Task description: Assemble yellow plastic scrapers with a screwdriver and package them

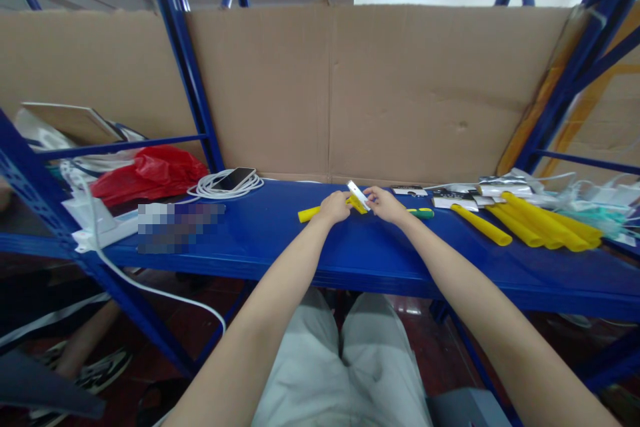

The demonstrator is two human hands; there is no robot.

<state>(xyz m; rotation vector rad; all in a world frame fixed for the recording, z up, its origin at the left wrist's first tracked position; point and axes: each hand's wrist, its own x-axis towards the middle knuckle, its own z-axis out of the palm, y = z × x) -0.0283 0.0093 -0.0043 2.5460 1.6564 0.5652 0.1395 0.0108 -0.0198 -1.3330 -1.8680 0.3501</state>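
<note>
My left hand [335, 207] is closed around a yellow tube [309, 214], whose one end sticks out to the left of the hand. More yellow [357, 205] shows between my two hands, partly covered by a small white flat piece [358, 195]. The fingers of my right hand [386, 204] pinch that white piece at its lower right side. Whether the white piece is joined to the yellow tube I cannot tell. Just right of my right hand lies a green and yellow tool handle [421, 213], partly hidden by the hand.
Several yellow tapered tubes [545, 223] and packaged items [455, 200] lie right on the blue table [280, 240]. A coiled white cable [207, 187], a phone [235, 179] and a red bag [150, 173] are left. Cardboard [260, 93] stands behind; blue posts [183, 60] frame it.
</note>
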